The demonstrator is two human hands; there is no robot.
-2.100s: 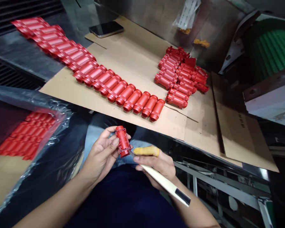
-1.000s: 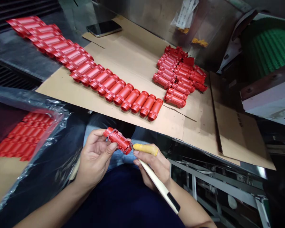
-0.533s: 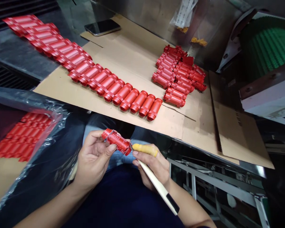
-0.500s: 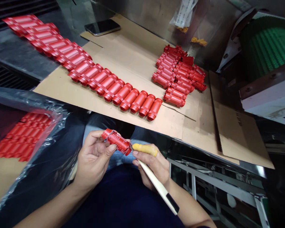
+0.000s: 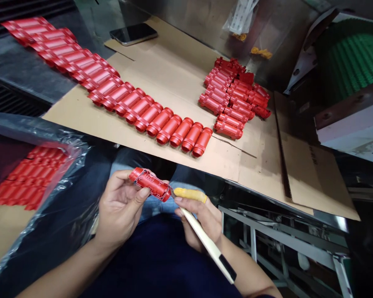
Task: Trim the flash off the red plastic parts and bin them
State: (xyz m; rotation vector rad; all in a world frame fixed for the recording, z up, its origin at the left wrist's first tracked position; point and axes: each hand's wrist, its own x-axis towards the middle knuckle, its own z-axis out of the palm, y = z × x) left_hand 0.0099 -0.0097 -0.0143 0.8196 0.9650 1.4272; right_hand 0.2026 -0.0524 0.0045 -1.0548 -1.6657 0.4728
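Now the red housing [image 5: 149,184] lies crosswise — left hand [image 5: 119,211] gripping it, right hand [image 5: 202,225] gripping a knife [image 5: 207,244].

A red plastic molding [image 5: 149,184], ribbed and thin-framed, lies sideways in the left hand [image 5: 119,209], its end just beside the white knife [image 5: 211,248] gripped in the right hand [image 5: 205,221].

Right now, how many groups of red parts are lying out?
3: a long row across the cardboard, a packed cluster to its right, and a stack under clear plastic at left. Others may be hidden.
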